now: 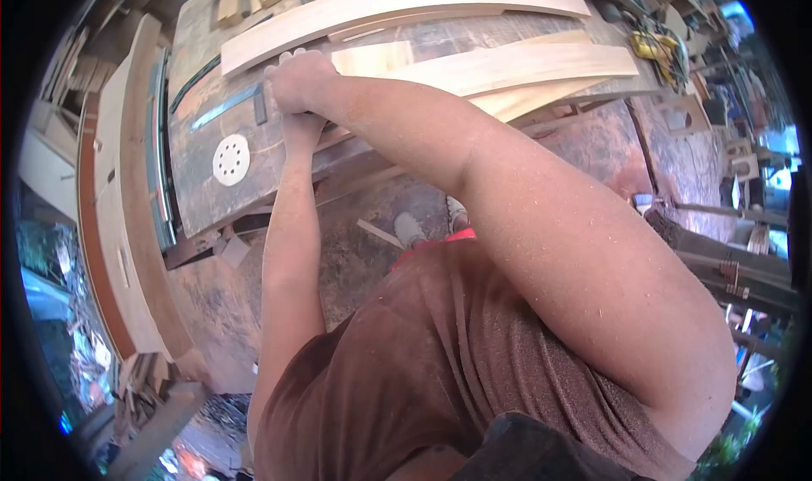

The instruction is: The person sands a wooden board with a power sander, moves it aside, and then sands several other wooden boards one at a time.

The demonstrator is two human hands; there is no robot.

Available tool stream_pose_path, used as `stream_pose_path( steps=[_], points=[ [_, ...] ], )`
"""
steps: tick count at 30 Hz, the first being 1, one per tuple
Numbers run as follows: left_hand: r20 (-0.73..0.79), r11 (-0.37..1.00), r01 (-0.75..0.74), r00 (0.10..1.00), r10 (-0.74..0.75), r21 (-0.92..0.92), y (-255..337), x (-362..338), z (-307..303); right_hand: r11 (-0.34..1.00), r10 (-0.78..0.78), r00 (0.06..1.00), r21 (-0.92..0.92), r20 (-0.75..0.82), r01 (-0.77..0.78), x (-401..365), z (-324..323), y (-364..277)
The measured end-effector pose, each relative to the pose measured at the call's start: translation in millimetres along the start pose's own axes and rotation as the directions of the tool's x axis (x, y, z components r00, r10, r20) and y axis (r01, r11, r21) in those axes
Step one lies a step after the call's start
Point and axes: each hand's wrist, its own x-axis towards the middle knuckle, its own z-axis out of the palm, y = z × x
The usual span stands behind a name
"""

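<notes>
Right hand (298, 82) overlaps left hand (304, 125), perhaps for steadiness; state of either grip: cannot tell, palms hidden; curved board (406, 6) rests along tabletop (262, 155) just beyond fingertips (286, 57), presumably for easy reach

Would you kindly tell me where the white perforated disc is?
In the head view, the disc lies at left on the tabletop, below the try square.
</notes>
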Motion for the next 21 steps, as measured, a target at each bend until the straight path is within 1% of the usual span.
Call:
stream_pose_path(
  steps=[1, 3, 4, 5, 6, 7, 8, 9, 10, 11, 12, 13, 14, 15, 16, 17, 19, 20, 21],
  points=[
    [0.006, 1.0, -0.015, 1.0, 0.015, -0.009, 6.1, 4.0, 7.5, 1.0, 0.011, 1.0, -0.006, 0.006, -0.011, -2.7, -3.3, 8.3],
    [0.043, 0.997, 0.034, 0.999, -0.031, -0.071, 22.9, 8.1, 17.8, 0.999, 0.045, 0.999, -0.025, 0.0, -0.045, -9.0, -4.8, 25.2],
    [0.048, 0.997, 0.025, 0.999, -0.021, -0.072, 32.2, 10.0, 21.8, 0.997, 0.063, 0.998, -0.042, -0.003, -0.063, -11.8, -5.8, 32.9],
    [0.052, 0.987, 0.073, 0.996, -0.066, -0.146, 43.0, 10.8, 26.7, 0.997, 0.072, 0.997, -0.038, -0.008, -0.072, -14.9, -7.1, 41.3],
    [0.058, 0.968, 0.122, 0.992, -0.112, -0.218, 56.4, 12.7, 29.1, 0.996, 0.087, 0.996, 0.011, 0.03, -0.088, -22.1, -13.5, 48.9],
    [0.06, 0.969, 0.114, 0.993, -0.103, -0.217, 69.8, 14.5, 30.1, 0.993, 0.099, 0.993, 0.06, 0.069, -0.103, -28.9, -18.3, 58.2],
    [0.081, 0.947, 0.147, 0.988, -0.129, -0.285, 82.6, 15.0, 29.8, 0.992, 0.101, 0.993, 0.063, 0.065, -0.105, -34.4, -16.0, 69.6],
    [0.1, 0.919, 0.181, 0.983, -0.156, -0.349, 92.7, 16.9, 30.9, 0.993, 0.062, 0.996, 0.101, -0.064, -0.055, -38.5, -7.4, 83.9],
    [0.095, 0.922, 0.175, 0.984, -0.151, -0.346, 98.5, 19.8, 36.1, 0.991, 0.025, 0.98, 0.131, -0.197, 0.001, -45.1, -4.2, 97.3],
    [0.154, 0.901, 0.195, 0.977, -0.145, -0.388, 104.1, 21.6, 41.2, 0.991, 0.022, 0.979, 0.131, -0.203, 0.005, -53.4, -1.6, 113.6],
    [0.213, 0.876, 0.221, 0.967, -0.139, -0.428, 109.3, 21.7, 46.9, 0.953, 0.08, 0.977, 0.302, -0.2, -0.016, -66.9, -1.6, 130.7],
    [0.213, 0.878, 0.221, 0.967, -0.141, -0.424, 116.0, 21.8, 51.7, 0.885, 0.137, 0.973, 0.465, -0.184, -0.036, -82.5, 0.9, 148.0],
    [0.171, 0.861, 0.253, 0.966, -0.196, -0.441, 122.7, 23.8, 57.2, 0.857, 0.123, 0.94, 0.512, -0.318, 0.061, -101.1, 9.4, 165.1],
    [0.131, 0.841, 0.283, 0.959, -0.252, -0.461, 129.1, 25.2, 63.0, 0.824, 0.12, 0.887, 0.543, -0.445, 0.161, -124.0, 18.2, 179.9],
    [0.112, 0.837, 0.281, 0.959, -0.259, -0.47, 133.5, 25.2, 69.8, 0.67, 0.281, 0.934, 0.742, -0.219, -0.028, -148.9, 23.0, 189.8],
    [0.112, 0.839, 0.282, 0.959, -0.26, -0.466, 141.1, 27.1, 72.4, 0.459, 0.382, 0.923, 0.858, 0.044, -0.231, -175.6, 28.4, 197.8],
    [0.172, 0.845, 0.298, 0.954, -0.246, -0.444, 158.7, 31.1, 74.1, 0.269, 0.194, 0.937, 0.903, 0.291, -0.336, -225.7, 55.8, 220.5],
    [0.196, 0.824, 0.312, 0.949, -0.247, -0.473, 165.2, 32.8, 78.8, 0.232, 0.177, 0.916, 0.89, 0.359, -0.394, -254.5, 58.0, 218.8],
    [0.196, 0.827, 0.314, 0.948, -0.249, -0.467, 172.9, 33.9, 84.0, 0.254, 0.106, 0.881, 0.844, 0.462, -0.473, -280.8, 50.3, 219.9]
  ],
)
